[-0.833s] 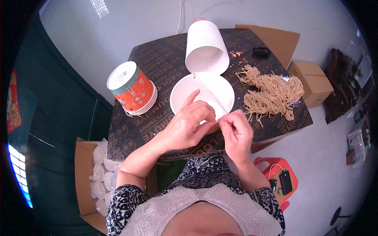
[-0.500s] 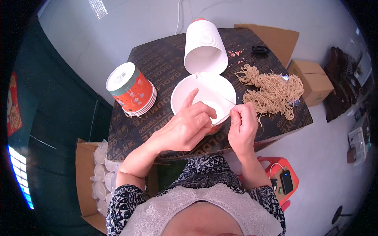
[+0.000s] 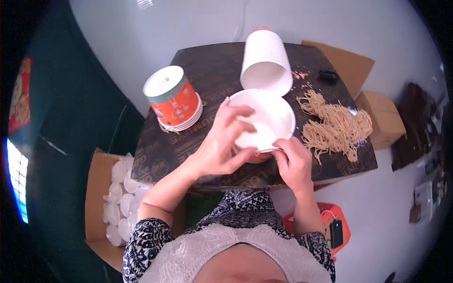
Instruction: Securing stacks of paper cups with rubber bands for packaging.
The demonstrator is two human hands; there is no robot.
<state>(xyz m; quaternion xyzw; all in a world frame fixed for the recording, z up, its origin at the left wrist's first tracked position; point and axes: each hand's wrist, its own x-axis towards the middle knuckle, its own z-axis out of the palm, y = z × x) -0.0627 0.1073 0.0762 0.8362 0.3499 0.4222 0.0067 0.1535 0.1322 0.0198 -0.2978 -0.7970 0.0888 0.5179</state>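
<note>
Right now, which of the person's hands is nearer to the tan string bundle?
Right. The right hand is just left of the tan string bundle; the left hand farther left, by the open bucket.

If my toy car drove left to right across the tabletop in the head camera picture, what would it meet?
Stack of upside-down orange-and-green buckets → left hand → open bucket with a white inside → right hand → bundle of beige string.

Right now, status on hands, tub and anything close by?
Left hand spread over the tub; right hand closed at its near-right rim. Tub mouth-up. White stack close behind, twine to the right.
</note>
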